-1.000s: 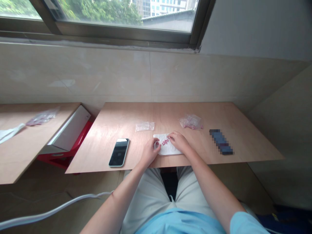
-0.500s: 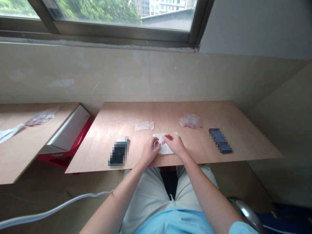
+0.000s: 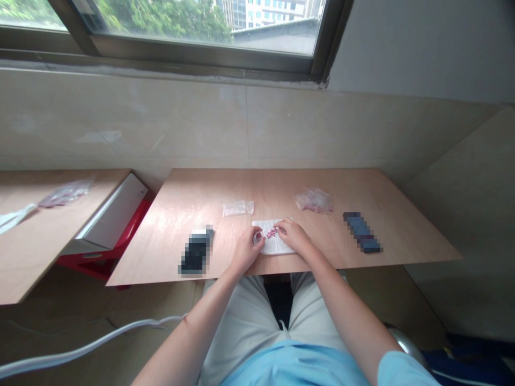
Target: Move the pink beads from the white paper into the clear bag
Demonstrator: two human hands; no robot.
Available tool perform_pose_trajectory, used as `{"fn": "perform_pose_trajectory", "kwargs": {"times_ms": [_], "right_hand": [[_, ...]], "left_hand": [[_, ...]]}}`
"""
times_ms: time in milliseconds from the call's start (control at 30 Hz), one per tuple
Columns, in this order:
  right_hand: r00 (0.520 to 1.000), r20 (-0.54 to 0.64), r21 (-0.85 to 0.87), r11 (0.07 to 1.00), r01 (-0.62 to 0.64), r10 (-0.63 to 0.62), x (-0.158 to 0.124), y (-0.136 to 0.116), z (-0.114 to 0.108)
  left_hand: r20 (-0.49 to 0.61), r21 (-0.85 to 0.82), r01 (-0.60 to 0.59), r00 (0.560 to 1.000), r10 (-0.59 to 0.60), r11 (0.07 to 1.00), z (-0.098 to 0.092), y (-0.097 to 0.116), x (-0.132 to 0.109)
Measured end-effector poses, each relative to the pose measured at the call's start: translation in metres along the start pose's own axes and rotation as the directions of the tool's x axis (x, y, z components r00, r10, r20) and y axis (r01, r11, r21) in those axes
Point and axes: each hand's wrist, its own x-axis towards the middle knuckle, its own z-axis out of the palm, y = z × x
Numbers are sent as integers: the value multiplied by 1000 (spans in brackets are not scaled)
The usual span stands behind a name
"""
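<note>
Pink pieces (image 3: 271, 233) lie on white sheet (image 3: 277, 247) between the hands (image 3: 246, 246).

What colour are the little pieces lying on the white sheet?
Pinkish red; the little pieces show best in the head view.

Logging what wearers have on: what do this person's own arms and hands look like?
The left hand and right hand are ungloved, and both forearms are uncovered. A short light blue sleeve shows on the right; none is in view on the left. Rings would be too small to tell.
</note>
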Motion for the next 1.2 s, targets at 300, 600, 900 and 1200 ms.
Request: {"fn": "perform_pose_trajectory", "kwargs": {"times_ms": [300,600,900,1200], "right_hand": [[999,46,-72,997,-10,13,4,1,-2],[912,-265,487,860,-154,314,1,-2,-7],[987,-70,261,958,-122,145,-15,-48,5],[984,-55,-40,985,-169,167,-7,-20,11]], "left_hand": [[24,8,20,1000,-20,1000,1,-2,2],[25,16,20,999,-20,1000,-2,2,1],[19,-8,13,1000,-13,1000,-1,3,1],[4,-2,18,1000,-18,1000,-3,4,0]]}}
